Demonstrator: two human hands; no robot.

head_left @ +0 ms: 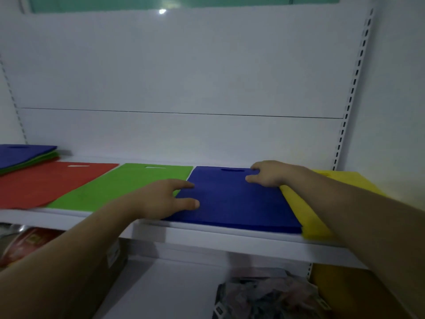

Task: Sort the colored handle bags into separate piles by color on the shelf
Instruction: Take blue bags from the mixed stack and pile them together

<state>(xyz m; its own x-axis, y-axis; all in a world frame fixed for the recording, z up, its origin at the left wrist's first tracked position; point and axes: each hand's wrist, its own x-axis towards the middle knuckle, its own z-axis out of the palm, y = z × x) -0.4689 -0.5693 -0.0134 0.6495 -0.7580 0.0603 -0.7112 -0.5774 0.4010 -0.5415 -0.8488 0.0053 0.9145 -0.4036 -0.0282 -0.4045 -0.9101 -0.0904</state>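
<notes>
Pressing the blue bag (pixel 236 203) onto the shelf (pixel 207 238), the left grip (pixel 165 199) and right grip (pixel 268 174) are both resting on top, fingers loosely extended, clutching nothing.

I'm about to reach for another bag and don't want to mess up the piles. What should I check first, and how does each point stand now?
1. Blue pile squared on the shelf: ok, edges look aligned.
2. Hands free: ok. The left hand and right hand rest on the blue pile and hold nothing.
3. Red pile, green pile and blue pile side by side, one colour each: ok.
4. Yellow pile apart from blue: cannot tell. It abuts the blue edge.
5. All bags sorted: not ok. The mixed stack at far left shows blue over green.
</notes>
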